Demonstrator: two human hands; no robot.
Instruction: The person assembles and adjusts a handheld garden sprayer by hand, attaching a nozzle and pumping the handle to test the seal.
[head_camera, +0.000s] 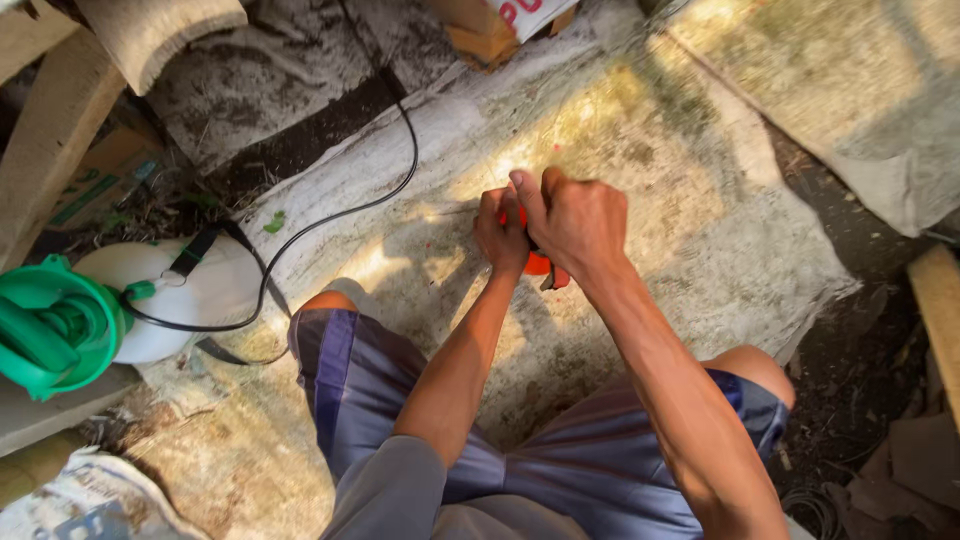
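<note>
Right hand (578, 222) fisted over orange-handled tool (540, 264) | left hand (500, 232) clasped alongside, touching | handles pointed toward knees; mid woven sack (700, 230)

Sprayer tank (170, 295) left of hands, on sacking (640, 180).

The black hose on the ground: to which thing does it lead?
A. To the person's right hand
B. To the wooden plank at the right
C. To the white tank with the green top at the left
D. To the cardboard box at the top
C: the black hose curves across the grey ground sheet and ends at the white tank with the green top at the left, beside the person's knee.
</note>
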